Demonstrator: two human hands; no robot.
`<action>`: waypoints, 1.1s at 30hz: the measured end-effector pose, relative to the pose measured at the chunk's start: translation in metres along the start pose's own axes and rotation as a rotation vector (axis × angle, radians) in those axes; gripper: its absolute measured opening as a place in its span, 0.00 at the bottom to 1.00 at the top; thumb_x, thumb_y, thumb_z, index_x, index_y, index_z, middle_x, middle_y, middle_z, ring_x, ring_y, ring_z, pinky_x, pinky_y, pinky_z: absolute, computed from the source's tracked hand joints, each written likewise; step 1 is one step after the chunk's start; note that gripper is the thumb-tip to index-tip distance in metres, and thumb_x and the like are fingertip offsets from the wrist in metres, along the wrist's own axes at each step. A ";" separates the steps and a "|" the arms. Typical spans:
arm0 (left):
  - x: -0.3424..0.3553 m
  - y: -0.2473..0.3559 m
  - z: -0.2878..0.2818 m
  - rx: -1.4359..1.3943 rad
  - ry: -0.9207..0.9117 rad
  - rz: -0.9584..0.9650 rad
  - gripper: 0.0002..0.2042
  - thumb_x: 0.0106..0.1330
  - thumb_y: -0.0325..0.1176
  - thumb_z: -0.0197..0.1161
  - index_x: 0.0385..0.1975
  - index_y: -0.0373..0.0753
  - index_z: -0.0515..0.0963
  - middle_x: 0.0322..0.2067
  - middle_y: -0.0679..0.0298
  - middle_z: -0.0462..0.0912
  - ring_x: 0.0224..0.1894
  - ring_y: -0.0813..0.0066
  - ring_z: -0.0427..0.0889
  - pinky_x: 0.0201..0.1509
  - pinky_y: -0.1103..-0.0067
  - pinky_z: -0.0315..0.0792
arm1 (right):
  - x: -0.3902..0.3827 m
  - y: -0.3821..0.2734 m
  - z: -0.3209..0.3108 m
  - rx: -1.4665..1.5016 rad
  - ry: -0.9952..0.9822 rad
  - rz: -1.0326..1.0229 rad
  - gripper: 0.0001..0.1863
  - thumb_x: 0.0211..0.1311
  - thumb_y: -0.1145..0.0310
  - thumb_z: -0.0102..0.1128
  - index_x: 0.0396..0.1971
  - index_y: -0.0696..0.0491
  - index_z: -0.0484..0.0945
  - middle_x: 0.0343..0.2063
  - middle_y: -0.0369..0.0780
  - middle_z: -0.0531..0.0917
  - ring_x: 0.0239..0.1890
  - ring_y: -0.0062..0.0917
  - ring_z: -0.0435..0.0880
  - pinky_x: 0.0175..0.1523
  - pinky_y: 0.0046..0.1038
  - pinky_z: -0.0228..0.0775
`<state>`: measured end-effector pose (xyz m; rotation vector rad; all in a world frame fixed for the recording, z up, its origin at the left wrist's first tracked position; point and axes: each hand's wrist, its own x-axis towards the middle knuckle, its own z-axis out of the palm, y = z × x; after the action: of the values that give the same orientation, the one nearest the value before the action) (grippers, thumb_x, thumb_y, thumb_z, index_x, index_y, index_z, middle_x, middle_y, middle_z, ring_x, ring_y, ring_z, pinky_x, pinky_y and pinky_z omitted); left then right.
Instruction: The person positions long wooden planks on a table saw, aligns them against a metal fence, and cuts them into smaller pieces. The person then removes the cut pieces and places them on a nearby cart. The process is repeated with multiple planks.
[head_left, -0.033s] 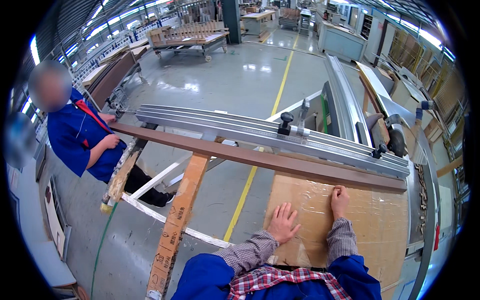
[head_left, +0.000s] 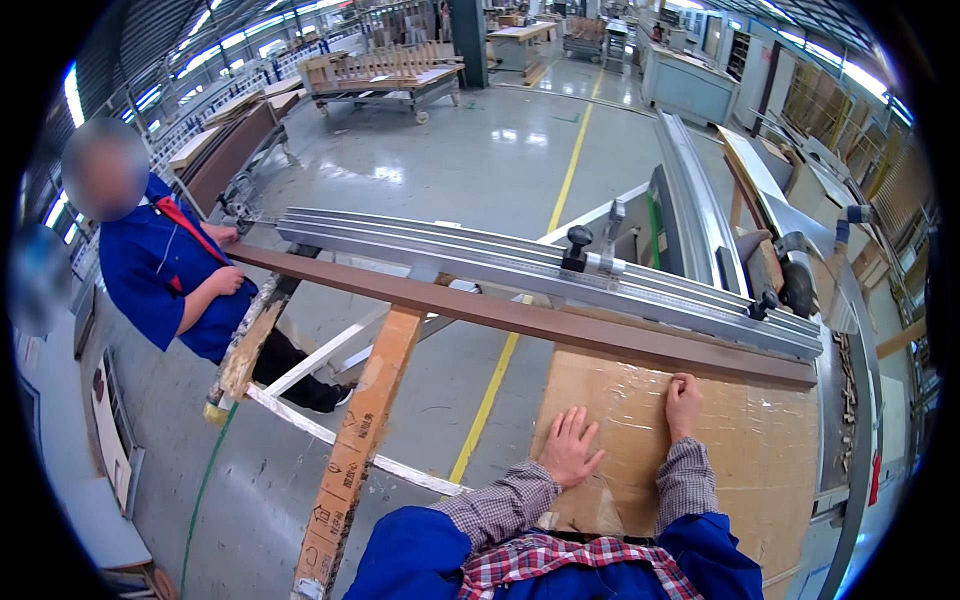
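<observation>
My left hand point(head_left: 571, 448) lies flat with its fingers spread on a tape-covered cardboard sheet point(head_left: 750, 460). To its right, my right hand point(head_left: 684, 404) rests on the same sheet, fingers curled into a loose fist; nothing shows in it. Just beyond its knuckles runs a long brown bar point(head_left: 500, 315), reaching from the right side of the cardboard to the far left. It lies along a silver aluminium fence point(head_left: 450, 258) carrying a black knob point(head_left: 577, 240). At the bar's left end stands a co-worker in blue, whose hand point(head_left: 226, 281) is beside it.
A printed orange-brown crosspiece point(head_left: 350, 450) extends toward me, left of the cardboard. A white frame bar point(head_left: 330, 435) crosses below. Beyond the fence, a silver rail point(head_left: 695, 200) runs away from me. Wood scraps point(head_left: 848, 390) lie along the right. A loaded cart point(head_left: 385, 85) stands farther off.
The view has shifted very slightly. Both hands and the brown bar stay in the same places.
</observation>
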<state>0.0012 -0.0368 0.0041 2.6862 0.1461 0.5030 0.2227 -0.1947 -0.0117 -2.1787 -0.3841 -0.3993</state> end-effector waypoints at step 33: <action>-0.004 0.001 0.006 0.006 -0.023 -0.023 0.27 0.59 0.50 0.58 0.52 0.37 0.71 0.60 0.45 0.61 0.65 0.51 0.57 0.68 0.58 0.49 | -0.001 0.004 0.000 -0.102 -0.005 -0.018 0.06 0.58 0.69 0.53 0.31 0.53 0.79 0.18 0.44 0.79 0.20 0.33 0.80 0.27 0.33 0.69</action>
<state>-0.0003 -0.0407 -0.0020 2.6917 0.1716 0.4647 0.2232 -0.1976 -0.0148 -2.2769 -0.3933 -0.4320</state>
